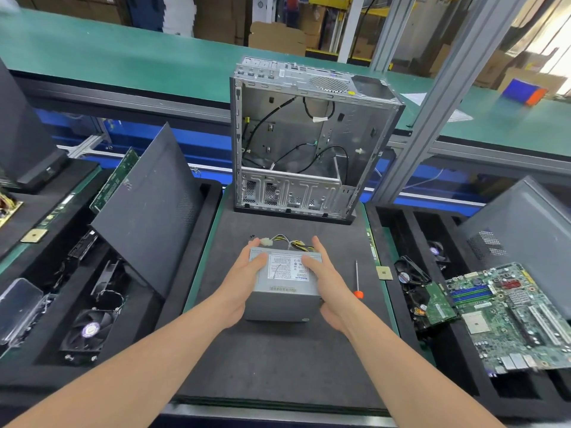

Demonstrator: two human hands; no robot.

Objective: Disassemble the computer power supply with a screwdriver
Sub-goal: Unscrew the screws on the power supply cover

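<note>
I grasp the grey, box-shaped metal power supply (285,287) between both hands, and it sits on the dark grey foam mat (278,359) that covers the green-edged counter (202,270) in front of me. My left hand (242,285) clasps its left side, with the fingers (255,244) reaching along to the far corner and the thumb lying on the top face. My right hand (329,285) does the same on the right side, thumb on top just beside the white printed label (287,267). A bundle of yellow and black cables with white plugs (289,242) comes out of the far end of the box. The thin screwdriver with a small orange handle (357,281) lies on the mat just right of my right hand, untouched, its shaft pointing away from me. A small square gold chip (384,273) rests near it at the mat's edge. Beyond the power supply, an open silver computer case (309,134) stands upright at the far end of the mat, with loose black wires hanging inside it. To my left, a flat black metal side panel (148,211) leans in a black foam tray (191,291), and a black cooling fan (89,330) lies nearer me. To my right, a green motherboard (509,316) lies in another tray.
</note>
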